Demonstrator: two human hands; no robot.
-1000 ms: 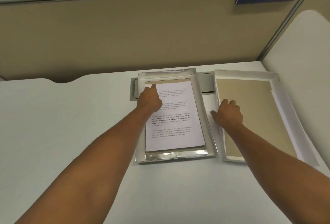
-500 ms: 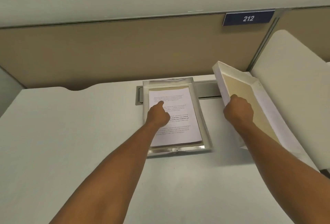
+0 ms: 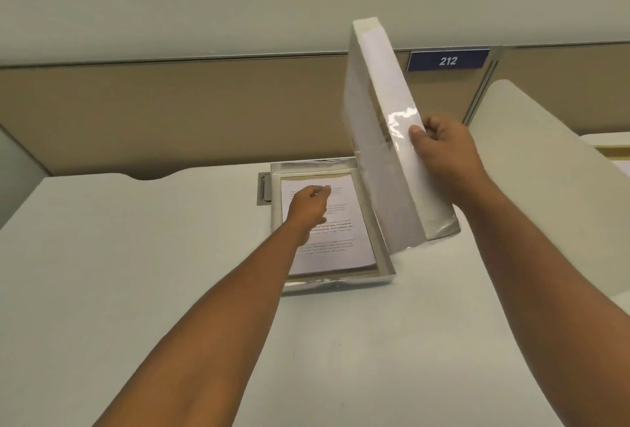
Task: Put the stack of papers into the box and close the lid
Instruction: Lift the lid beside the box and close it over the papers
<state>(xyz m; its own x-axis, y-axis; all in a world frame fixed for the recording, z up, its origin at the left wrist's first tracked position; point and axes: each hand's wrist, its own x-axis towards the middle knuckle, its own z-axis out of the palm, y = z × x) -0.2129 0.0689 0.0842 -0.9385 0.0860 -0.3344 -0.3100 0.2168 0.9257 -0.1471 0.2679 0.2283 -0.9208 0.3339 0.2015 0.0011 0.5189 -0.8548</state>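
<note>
On the left, the left hand rests on the stack of papers, fingers curled loosely with the fingertips pressing the top sheet near its far end, holding nothing. The papers lie flat inside the box, a shallow silvery tray on the pale worktop; that half of the task looks done. Behind the box, just beyond those fingers, a grey slot plate is let into the worktop.

To the right of those fingers stands the lid. A second ago it lay flat and open-side-up on the worktop beside the box; half a second ago it was tipping up on its edge; now it is lifted clear and turned nearly upright, its glossy white outer face towards the camera, its lower corner hanging above the box's right wall. The right hand grips its near long edge, thumb on the glossy face and the other fingers wrapped behind, closed firmly on it. So the closing has begun: the lid likely needs to swing over and down onto the box, and the left hand must come off the papers first.

Further right, on the partition beyond the lid-holding fingers, a blue sign reads "212". The print on the top sheet is too blurred to read.
</note>
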